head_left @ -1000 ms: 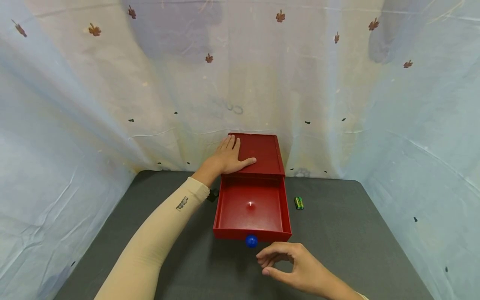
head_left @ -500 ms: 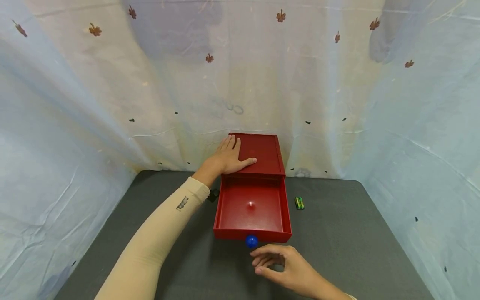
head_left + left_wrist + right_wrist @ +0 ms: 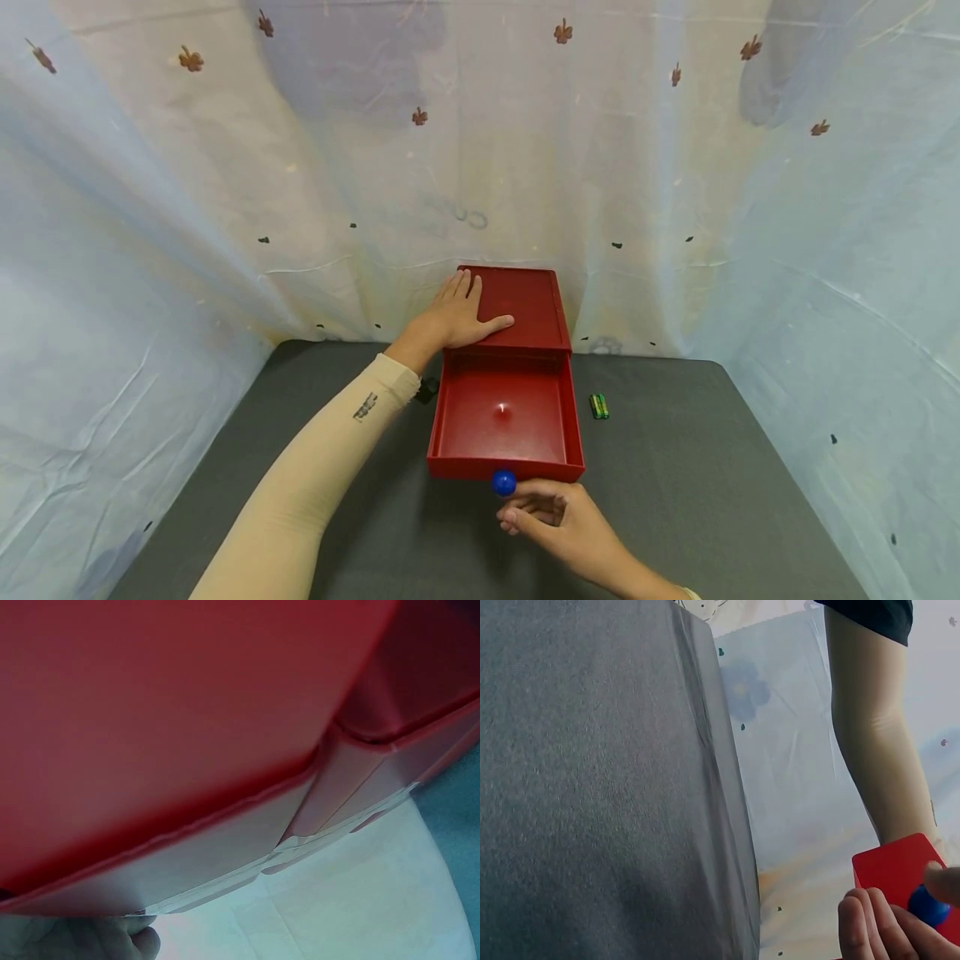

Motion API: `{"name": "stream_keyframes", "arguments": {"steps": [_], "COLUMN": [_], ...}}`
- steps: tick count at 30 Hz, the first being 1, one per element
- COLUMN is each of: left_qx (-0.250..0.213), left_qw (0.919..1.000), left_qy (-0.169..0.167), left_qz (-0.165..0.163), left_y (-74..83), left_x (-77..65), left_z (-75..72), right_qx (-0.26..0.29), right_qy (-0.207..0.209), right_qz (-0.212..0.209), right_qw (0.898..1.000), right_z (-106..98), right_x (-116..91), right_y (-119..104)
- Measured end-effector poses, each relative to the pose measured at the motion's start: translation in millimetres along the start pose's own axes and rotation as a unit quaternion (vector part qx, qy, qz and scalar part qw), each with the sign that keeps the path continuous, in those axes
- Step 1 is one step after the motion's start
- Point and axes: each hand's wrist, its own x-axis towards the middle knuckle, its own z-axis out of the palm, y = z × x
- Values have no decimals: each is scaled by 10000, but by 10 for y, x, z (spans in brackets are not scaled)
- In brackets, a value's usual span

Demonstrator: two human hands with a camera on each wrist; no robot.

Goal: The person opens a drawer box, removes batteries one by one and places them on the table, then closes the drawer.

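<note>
A red box (image 3: 525, 304) stands at the table's back with its shallow drawer (image 3: 495, 408) pulled out toward me. My left hand (image 3: 461, 321) lies flat on the box top, fingers spread and thumb out to the right. A round blue knob (image 3: 504, 482) sits on the drawer's front. Beside it is my right hand (image 3: 558, 517), its index fingertip right at the knob and its other fingers loosely bent. The thumb (image 3: 513, 518) stays a little apart, nearer me. In the right wrist view the knob (image 3: 928, 904) shows between thumb and index finger.
Two green batteries (image 3: 598, 406) lie side by side on the dark grey table (image 3: 675, 475), right of the drawer. A small black object (image 3: 427, 389) is partly hidden behind the left forearm. A pale patterned curtain (image 3: 480, 167) hangs close behind the box and along both sides.
My right hand has moved left and slightly up to the blue knob, bringing its index finger against it. The left hand, box, drawer and batteries have stayed in place.
</note>
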Motion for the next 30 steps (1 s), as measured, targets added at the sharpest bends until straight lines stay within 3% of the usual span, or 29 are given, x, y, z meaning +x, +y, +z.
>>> {"name": "stream_keyframes", "arguments": {"steps": [6,21,30], "left_qx": [-50,56,73], "left_qw": [10000,9999,9998], "left_qy": [1,-109,-123], "left_qz": [-19,-106,-104], "left_y": [37,-8,17], "left_x": [-48,50,27], "left_z": [-34,0,-12], "right_qx": [-29,-32,-42], "right_qy": [346,831,911], "right_qz": [35,91,-124], "right_qw": [9994,9965,9958], "right_z": [34,70,17], "right_x": [25,83,176], "right_y": [-13,-75,-90]}}
